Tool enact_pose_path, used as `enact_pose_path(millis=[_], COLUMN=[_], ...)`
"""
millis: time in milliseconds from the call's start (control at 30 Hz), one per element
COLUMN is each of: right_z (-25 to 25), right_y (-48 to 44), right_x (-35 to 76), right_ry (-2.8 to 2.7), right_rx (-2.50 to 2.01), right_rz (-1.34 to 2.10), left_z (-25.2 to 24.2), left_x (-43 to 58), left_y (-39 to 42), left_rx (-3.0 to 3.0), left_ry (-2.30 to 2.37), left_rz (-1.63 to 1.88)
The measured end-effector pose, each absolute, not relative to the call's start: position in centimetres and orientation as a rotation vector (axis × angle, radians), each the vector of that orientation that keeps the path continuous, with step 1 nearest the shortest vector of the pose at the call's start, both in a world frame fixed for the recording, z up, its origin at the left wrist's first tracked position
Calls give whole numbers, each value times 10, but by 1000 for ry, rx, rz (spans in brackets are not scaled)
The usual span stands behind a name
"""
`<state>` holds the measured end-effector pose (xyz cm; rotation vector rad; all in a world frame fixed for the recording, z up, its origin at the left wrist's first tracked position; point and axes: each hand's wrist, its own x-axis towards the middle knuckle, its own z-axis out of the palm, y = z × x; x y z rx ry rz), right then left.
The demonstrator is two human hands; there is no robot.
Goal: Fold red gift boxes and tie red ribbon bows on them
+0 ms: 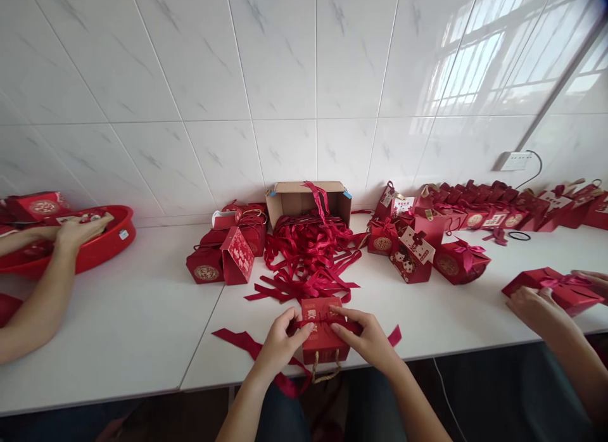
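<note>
A red gift box [325, 346] with gold lettering and a twisted rope handle [327, 373] lies at the table's front edge before me. A dark red ribbon [237, 340] runs across its top, and its loose ends trail to both sides. My left hand [284, 340] is closed on the ribbon at the box's left side, thumb on the box top. From the right, my right hand [365, 337] pinches the ribbon, its thumb and forefinger also over the box top. Just behind the box, a heap of red ribbons [313, 252] spills out of a cardboard box [304, 187].
Finished-looking red gift boxes [460, 261] with bows stand to the right, more red boxes [237, 258] to the left. A co-worker's arms reach into a red basin [107, 239] at far left. Another person's hands [536, 309] hold a bowed red box [565, 293] at right.
</note>
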<state>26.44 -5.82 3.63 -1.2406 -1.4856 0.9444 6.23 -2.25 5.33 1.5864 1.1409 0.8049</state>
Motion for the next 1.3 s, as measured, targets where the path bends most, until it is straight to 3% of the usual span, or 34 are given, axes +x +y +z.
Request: enact_pose_path(millis=[533,867,1000,1167,1300], right_z=[31,51,46,40,49], right_y=[-57,-75,-72,-62,-60], right_x=[283,312,303,273,255], right_ry=[-1520,-1886,-1850,-1360,-1348], right_rx=[-1221,-1331,-1498,-1496,-1284], right_rz=[811,873,641,230,312], left_z=[56,48,62,70,71], left_x=[52,21,19,36,61], left_y=[-16,-5,-5,-13,-25], left_rx=[1752,1695,1576,1281,1380], left_ry=[1227,1244,1039,942,1045], left_rz=[818,515,308,637,929])
